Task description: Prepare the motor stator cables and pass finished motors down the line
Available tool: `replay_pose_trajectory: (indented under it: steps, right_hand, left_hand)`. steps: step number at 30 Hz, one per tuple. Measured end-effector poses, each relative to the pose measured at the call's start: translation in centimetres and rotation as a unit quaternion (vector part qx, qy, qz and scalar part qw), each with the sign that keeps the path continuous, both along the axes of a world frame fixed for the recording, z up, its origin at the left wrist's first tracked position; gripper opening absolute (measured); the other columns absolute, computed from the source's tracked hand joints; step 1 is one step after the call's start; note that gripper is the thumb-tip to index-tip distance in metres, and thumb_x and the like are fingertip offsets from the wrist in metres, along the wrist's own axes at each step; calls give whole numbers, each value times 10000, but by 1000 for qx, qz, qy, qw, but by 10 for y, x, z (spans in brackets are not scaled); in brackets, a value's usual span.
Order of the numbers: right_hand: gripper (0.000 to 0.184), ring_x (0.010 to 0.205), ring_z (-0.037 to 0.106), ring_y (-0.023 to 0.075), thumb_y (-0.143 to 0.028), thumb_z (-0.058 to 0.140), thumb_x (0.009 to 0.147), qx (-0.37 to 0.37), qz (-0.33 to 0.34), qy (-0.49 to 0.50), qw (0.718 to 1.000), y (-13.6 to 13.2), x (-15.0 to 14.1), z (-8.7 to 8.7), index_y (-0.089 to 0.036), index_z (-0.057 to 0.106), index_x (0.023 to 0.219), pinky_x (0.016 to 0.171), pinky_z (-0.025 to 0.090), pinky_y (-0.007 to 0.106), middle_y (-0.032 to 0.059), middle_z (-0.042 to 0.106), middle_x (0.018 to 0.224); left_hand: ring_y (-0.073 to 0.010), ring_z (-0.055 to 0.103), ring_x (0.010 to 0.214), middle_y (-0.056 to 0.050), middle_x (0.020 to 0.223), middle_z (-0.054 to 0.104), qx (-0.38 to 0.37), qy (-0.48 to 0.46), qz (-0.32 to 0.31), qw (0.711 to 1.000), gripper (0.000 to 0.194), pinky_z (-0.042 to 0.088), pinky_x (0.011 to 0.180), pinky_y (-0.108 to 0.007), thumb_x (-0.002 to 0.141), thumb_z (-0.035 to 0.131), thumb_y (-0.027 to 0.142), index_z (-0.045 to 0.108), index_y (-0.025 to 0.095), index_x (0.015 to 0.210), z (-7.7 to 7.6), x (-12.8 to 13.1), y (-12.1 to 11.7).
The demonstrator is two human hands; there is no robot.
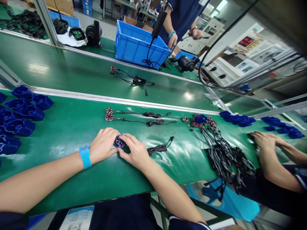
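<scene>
Between my two hands is a small blue plastic housing with a copper-wound stator seated in its round opening. My left hand wraps it from the left side. From the right, the thumb and fingers of my right hand press on its rim. A bundled black cable lies just right of my right hand; where it joins the stator is hidden by that hand. Just beyond my hands, two stators, one with copper windings and one with reddish windings, lie on the green mat with their cables stretched right.
Blue housings stand in a cluster at left. Right of centre lies a heap of cabled stators, near a co-worker's hands. Another stator is on the belt beyond the rail. A person stands behind a blue crate.
</scene>
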State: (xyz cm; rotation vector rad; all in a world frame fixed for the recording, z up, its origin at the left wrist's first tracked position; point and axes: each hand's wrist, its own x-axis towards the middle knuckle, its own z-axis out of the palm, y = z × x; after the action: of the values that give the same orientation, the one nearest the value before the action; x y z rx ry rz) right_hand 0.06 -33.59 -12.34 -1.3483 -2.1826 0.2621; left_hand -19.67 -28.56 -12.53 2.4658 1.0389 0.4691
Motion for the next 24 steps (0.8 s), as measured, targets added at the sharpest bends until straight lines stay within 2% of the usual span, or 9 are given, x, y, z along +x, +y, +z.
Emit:
replay_pose_trajectory:
  steps: [4,6,9,11,13,15,18,21,24]
  right_hand:
    - [400,1142,670,239,-439,646,961,-36,-3,-47,998,1,-4,1,-211,632,1289,979,594,369,107,646,1312]
    - [393,1134,669,236,-435,667,952,-56,-8,-25,998,0,-6,3,-205,629,1269,960,598,358,106,646,1298]
    - [531,850,701,147,-366,737,906,-97,-27,83,991,-1,2,14,-214,527,1369,838,619,285,83,643,1290]
    - [687,628,621,89,-382,758,883,-108,-71,161,978,-2,21,32,-234,430,1468,738,617,261,72,644,1282]
    - [671,577,566,83,-432,736,891,-87,-133,210,965,-6,51,58,-245,452,1470,669,600,261,63,661,1241]
    - [573,620,572,104,-462,708,900,-43,-186,234,953,-16,89,88,-228,539,1394,631,576,262,55,677,1175]
    - [557,613,548,113,-478,733,863,45,-282,220,933,-37,154,132,-191,599,1321,599,535,266,58,680,1093]
    - [595,537,491,114,-551,755,812,130,-419,116,891,-61,217,171,-196,655,1278,569,489,279,34,673,901]
    - [599,591,574,164,-605,748,794,170,-526,-24,833,-77,275,202,-211,691,1241,684,524,335,24,658,788]
  left_hand:
    - [-296,517,1185,-125,1247,610,-4,-1,-6,1000,391,422,967,-443,895,695,358,531,150,1183,-1,-2,1]
    - [-299,516,1206,-134,1283,597,3,-6,-19,1000,431,423,979,-446,915,673,403,515,157,1231,-3,-4,0]
    - [-321,479,1290,-144,1424,519,26,-13,-15,999,694,408,1023,-464,904,658,563,388,202,1432,-8,-7,-2]
    - [-336,459,1328,-143,1485,470,38,1,-11,999,816,402,1040,-473,893,627,645,295,234,1514,-13,-9,-1]
    - [-340,465,1329,-131,1495,468,49,19,-18,998,792,409,1036,-481,917,575,655,279,262,1538,-17,-11,0]
    - [-339,475,1326,-109,1492,480,62,32,-24,997,722,420,1029,-489,936,539,638,322,290,1530,-21,-12,1]
    - [-341,483,1329,-86,1481,502,74,47,-23,996,656,435,1030,-507,932,524,634,411,315,1495,-27,-14,1]
    - [-349,489,1332,-81,1482,511,79,64,-16,995,660,456,1021,-533,903,534,663,463,338,1473,-38,-17,2]
    - [-358,505,1324,-67,1493,512,92,79,-20,992,638,476,1005,-556,886,541,673,512,369,1446,-52,-19,6]
